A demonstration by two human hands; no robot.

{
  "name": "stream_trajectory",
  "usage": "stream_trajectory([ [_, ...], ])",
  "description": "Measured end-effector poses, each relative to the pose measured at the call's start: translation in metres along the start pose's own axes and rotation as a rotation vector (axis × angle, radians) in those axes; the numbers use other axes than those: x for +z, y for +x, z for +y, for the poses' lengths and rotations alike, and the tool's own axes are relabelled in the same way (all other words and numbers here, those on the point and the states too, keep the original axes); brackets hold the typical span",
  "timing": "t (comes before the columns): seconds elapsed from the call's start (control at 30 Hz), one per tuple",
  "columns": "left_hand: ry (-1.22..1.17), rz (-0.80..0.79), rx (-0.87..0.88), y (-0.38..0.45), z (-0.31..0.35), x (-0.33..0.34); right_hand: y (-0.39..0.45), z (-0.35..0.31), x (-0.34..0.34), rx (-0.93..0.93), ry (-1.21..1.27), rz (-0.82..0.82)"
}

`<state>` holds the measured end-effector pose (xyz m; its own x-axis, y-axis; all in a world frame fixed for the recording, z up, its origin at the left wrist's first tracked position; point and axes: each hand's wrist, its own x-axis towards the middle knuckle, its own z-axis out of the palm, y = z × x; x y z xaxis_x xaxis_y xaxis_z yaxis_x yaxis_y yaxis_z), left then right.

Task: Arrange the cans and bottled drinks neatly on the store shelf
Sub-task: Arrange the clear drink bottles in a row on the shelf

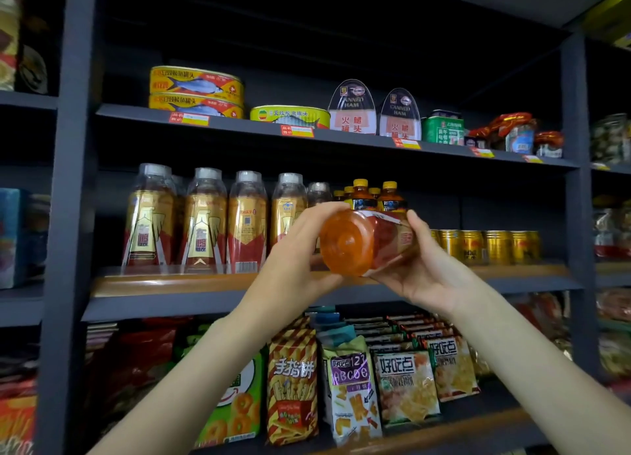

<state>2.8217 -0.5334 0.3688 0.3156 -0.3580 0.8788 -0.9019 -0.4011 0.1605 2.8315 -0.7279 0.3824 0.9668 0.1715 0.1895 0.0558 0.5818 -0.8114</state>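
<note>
At the far left of the middle shelf [211, 284], a row of tall clear bottles with gold and red labels [205, 219] stands upright along the wooden front lip, white caps in line, with more of the same behind them. Above that row, on the upper shelf [239, 123], two yellow fish tins [196, 92] are stacked flat, with a single yellow-green tin [290, 116] just to their right and two upright canned ham packs [375, 111] beside that. Moving toward the centre, the left hand [300, 249] is raised in front of the middle shelf, fingers curled round the near, bottom end of an orange bottled drink [365, 241], which lies on its side in the air with its base turned toward the camera, just in front of the shelf lip. The right hand [423, 267] grips the same bottle from the right, thumb up along its labelled side and fingers wrapped beneath it. Behind the bottle stand small dark bottles with yellow caps [375, 193]. To the right of the hands a line of gold cans [488, 246] sits upright on the middle shelf. On the lower shelf, snack packets [375, 383] stand in rows beneath both forearms.
</note>
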Motion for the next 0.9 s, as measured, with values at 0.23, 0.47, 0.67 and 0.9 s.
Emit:
stream_trajectory([
  [0.23, -0.497, -0.086, -0.399, -0.008, -0.006, 0.014, -0.004, -0.005, -0.008, -0.226, -0.11, 0.08],
  [0.47, -0.267, -0.003, -0.327, -0.01, -0.008, 0.026, -0.008, -0.01, -0.009, -0.41, -0.317, -0.04],
  [0.67, -0.242, 0.013, -0.371, -0.003, -0.009, 0.012, -0.007, -0.011, -0.005, -0.267, -0.354, 0.126],
  [0.9, -0.672, -0.13, -0.657, -0.011, -0.008, 0.011, -0.007, -0.015, 0.001, -0.248, -0.554, 0.145],
])
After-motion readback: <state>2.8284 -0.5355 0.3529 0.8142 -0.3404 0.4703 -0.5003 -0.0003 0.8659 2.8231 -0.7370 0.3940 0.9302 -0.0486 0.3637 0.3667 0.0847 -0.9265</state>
